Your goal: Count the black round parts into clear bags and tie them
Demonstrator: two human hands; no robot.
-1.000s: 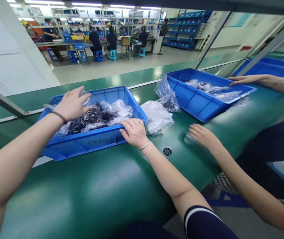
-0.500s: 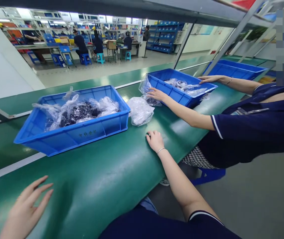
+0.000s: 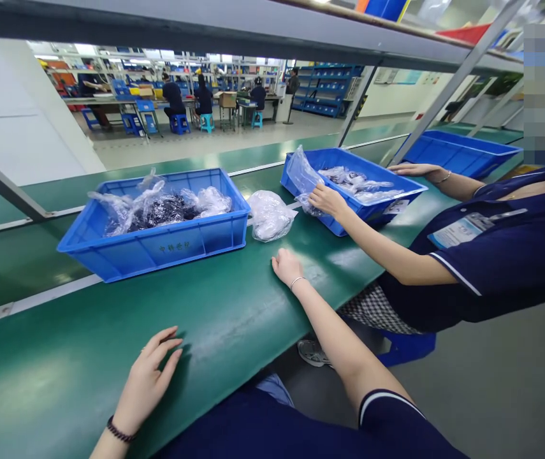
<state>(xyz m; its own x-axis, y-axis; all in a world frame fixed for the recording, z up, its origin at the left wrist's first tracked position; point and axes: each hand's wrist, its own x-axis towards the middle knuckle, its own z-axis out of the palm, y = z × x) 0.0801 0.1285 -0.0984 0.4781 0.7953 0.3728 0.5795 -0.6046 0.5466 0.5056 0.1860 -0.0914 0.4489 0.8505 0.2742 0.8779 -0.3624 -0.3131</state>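
Observation:
My left hand [image 3: 150,376] is over the green table [image 3: 215,306] near its front edge, fingers apart and nothing in them. Farther right, my right hand [image 3: 287,266] rests on the table with its fingers curled in; what they hold, if anything, is hidden. Just beyond it lies a clear plastic bag with white contents [image 3: 271,217]. To the left of that bag stands a blue bin [image 3: 176,245] holding clear bags, some with dark contents. A co-worker's hand [image 3: 327,199] holds a clear bag [image 3: 305,175] at the side of a second blue bin [image 3: 382,207].
The co-worker [image 3: 501,248] sits at the right, the other hand on the second bin's rim. Another blue bin [image 3: 463,153] stands farther back. A metal beam [image 3: 205,32] with slanted posts crosses above the table. People sit in the background.
My left hand has moved right and inward over the table. My right hand's fingers have curled in more. The co-worker's hand has lifted the clear bag against the second bin.

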